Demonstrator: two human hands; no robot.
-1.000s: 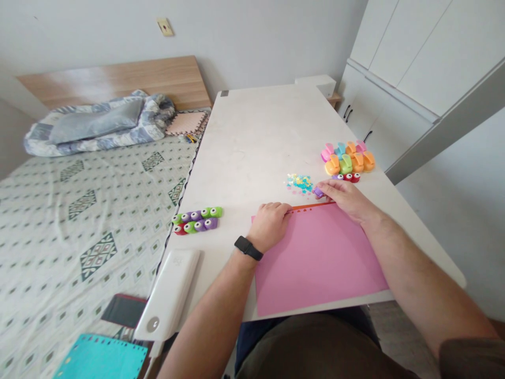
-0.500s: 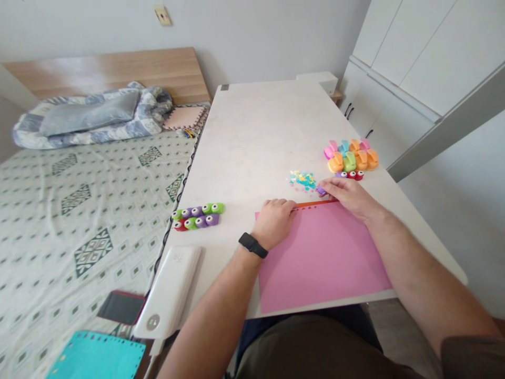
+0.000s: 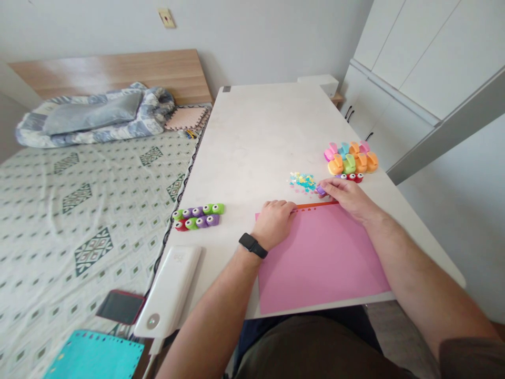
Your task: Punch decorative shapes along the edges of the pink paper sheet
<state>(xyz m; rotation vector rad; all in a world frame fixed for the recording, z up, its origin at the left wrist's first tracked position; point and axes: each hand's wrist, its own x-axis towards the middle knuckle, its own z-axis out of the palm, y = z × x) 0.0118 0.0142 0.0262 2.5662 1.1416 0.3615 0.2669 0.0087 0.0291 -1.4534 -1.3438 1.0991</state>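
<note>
pink paper (image 3: 323, 258) lies under the left hand (image 3: 274, 220), fingers curled, grip unclear; the right hand (image 3: 346, 196) pinches a purple punch (image 3: 321, 191) near the paper's top edge.

Under the left hand (image 3: 274, 223), pink sheet (image 3: 319, 258) is smooth matt paper; in the right hand (image 3: 346, 196), purple punch (image 3: 322, 190), plastic; beyond the right hand, lever punches (image 3: 349, 164), glossy plastic; left of the left hand, white case (image 3: 169, 289), smooth glossy plastic, and bedspread (image 3: 122, 181), matt cloth.
</note>
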